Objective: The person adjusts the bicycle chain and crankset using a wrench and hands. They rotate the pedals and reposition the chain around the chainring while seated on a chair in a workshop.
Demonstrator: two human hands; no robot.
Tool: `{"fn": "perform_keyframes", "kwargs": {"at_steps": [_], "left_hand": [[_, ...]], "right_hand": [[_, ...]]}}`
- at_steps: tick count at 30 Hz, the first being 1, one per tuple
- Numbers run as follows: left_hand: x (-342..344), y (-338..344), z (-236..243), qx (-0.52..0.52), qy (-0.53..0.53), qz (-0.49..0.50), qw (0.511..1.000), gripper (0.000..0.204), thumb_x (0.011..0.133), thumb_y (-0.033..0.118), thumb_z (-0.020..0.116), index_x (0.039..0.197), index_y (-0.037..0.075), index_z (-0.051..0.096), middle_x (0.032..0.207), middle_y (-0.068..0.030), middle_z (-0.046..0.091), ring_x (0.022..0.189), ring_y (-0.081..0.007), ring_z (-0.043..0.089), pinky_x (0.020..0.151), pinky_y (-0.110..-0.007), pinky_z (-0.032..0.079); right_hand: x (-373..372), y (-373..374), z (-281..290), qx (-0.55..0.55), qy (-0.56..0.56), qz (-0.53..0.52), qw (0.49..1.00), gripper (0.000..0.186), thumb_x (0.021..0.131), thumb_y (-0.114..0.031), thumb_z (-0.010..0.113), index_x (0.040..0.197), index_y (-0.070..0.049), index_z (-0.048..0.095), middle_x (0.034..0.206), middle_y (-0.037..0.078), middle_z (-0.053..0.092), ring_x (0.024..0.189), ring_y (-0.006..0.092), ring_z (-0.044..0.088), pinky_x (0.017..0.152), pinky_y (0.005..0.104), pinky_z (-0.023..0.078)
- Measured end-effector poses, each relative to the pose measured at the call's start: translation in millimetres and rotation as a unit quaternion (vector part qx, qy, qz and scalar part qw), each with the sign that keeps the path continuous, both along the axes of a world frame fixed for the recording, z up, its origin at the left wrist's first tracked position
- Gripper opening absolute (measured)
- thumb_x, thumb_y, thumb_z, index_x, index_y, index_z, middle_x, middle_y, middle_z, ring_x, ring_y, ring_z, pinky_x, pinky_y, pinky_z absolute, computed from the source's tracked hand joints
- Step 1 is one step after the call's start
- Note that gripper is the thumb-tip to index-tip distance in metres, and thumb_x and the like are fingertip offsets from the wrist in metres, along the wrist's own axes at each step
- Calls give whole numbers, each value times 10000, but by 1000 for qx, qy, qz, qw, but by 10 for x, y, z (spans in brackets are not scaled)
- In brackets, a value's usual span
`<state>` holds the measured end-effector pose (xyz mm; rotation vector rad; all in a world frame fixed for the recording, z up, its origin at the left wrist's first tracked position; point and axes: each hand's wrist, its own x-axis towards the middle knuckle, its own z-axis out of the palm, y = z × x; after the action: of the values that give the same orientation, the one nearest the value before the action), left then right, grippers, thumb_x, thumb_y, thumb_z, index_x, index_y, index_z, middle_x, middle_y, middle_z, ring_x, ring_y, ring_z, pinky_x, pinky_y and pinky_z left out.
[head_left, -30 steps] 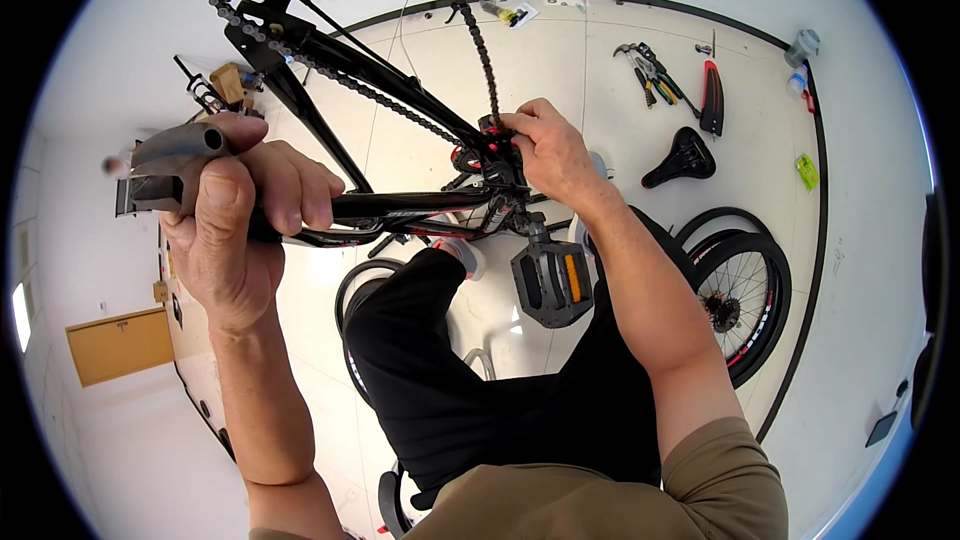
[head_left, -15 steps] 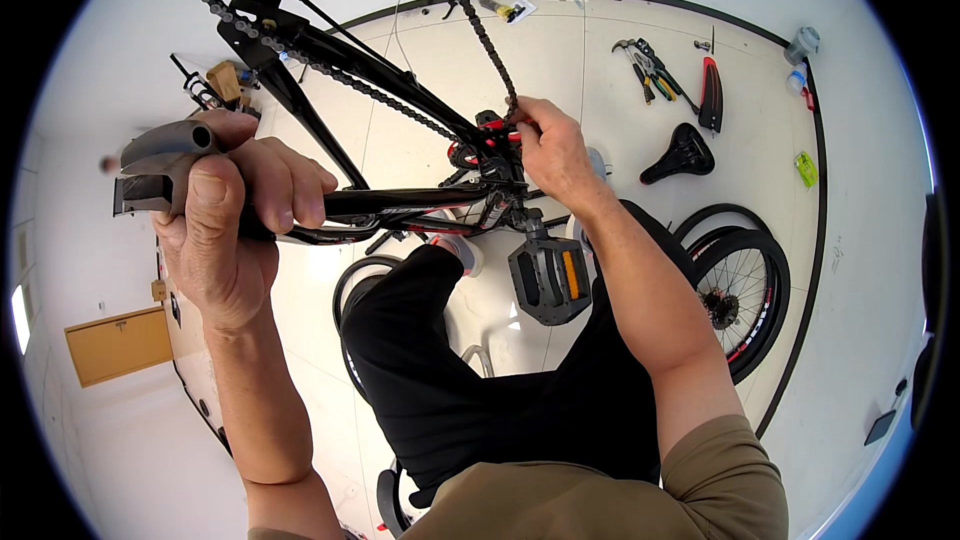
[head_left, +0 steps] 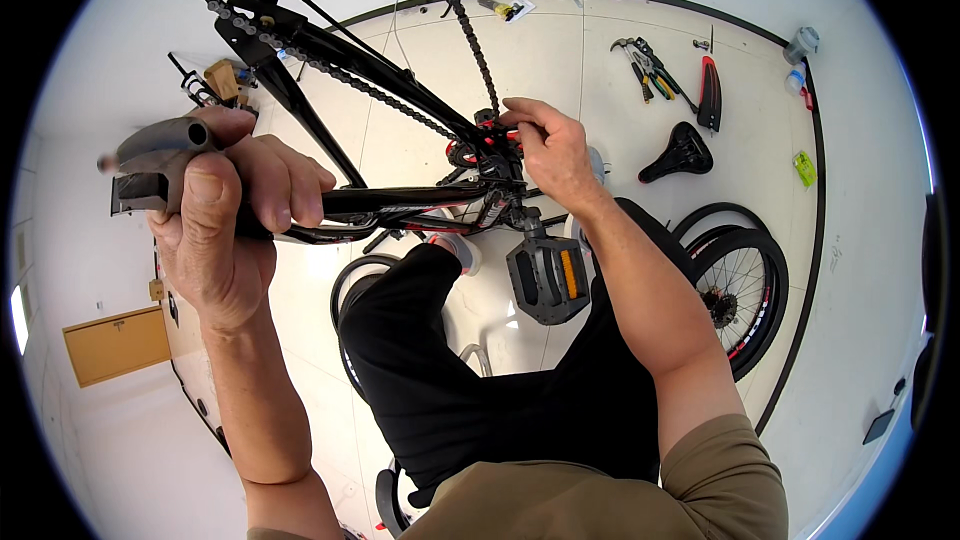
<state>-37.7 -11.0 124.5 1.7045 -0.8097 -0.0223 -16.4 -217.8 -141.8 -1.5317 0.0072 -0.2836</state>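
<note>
A black bicycle frame (head_left: 405, 202) with red and white markings lies across the view. My left hand (head_left: 225, 210) is wrapped round its front tube end, beside the grey open-ended tube. My right hand (head_left: 550, 150) is at the crank area, its fingers stretched toward the red chainring (head_left: 462, 154). The fingertips are right at the lower end of the hanging chain (head_left: 470, 35); whether they press on it is hard to tell. Another run of chain (head_left: 350, 88) goes along the rear stay. Below the crank hangs a black pedal (head_left: 548, 278) with an orange reflector.
On the floor at the right are a black saddle (head_left: 677, 153), a red and black mudguard (head_left: 709, 95), pliers and a hammer (head_left: 640, 65), and wheels (head_left: 738, 295). A bottle (head_left: 801, 44) stands by the wall. My knees are beneath the frame.
The lower end of the hanging chain has shifted left, toward the chainring. The fingers of my right hand have straightened and moved slightly left. My left hand keeps its grip.
</note>
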Motion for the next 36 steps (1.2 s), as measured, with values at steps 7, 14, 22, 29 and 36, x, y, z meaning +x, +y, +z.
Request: {"fn": "perform_keyframes", "kwargs": {"at_steps": [7, 14, 22, 29, 36], "left_hand": [[3, -17, 0, -2, -2, 1, 1000, 411, 1046, 361, 503, 1244, 3, 538, 637, -10, 462, 589, -160, 524, 693, -386, 542], [7, -2, 0, -1, -2, -5, 1000, 404, 1050, 355, 493, 1248, 6, 537, 639, -12, 461, 590, -159, 522, 700, -385, 539], [-3, -29, 5, 2, -2, 0, 1000, 405, 1048, 355, 496, 1249, 6, 539, 647, -11, 457, 593, -155, 514, 703, -381, 536], [-17, -18, 5, 2, 2, 4, 1000, 407, 1045, 362, 501, 1245, 10, 548, 648, -10, 454, 594, -155, 513, 703, -379, 535], [-10, -23, 0, 1, 1, 4, 1000, 410, 1046, 365, 498, 1249, 13, 548, 644, -9, 449, 594, -156, 514, 700, -379, 531]], "right_hand": [[4, 21, -36, 32, 16, -6, 999, 329, 899, 60, 468, 1171, 36, 651, 986, 156, 740, 866, 190, 703, 808, 297, 559], [-45, -16, 33, 1, 48, 35, 998, 356, 906, 56, 454, 1197, 32, 658, 1064, 131, 735, 850, 146, 672, 814, 275, 550], [-47, 14, -15, 65, 32, 7, 997, 331, 886, 57, 476, 1161, 41, 659, 1037, 153, 734, 890, 204, 702, 832, 308, 556], [-4, 6, -77, -66, 58, -46, 995, 227, 891, 8, 598, 1101, 11, 682, 1061, 123, 644, 879, 221, 674, 800, 322, 541], [43, -39, -80, -136, 46, -28, 989, 219, 869, -98, 671, 1078, -67, 729, 1083, 140, 625, 899, 288, 674, 807, 377, 541]]}}
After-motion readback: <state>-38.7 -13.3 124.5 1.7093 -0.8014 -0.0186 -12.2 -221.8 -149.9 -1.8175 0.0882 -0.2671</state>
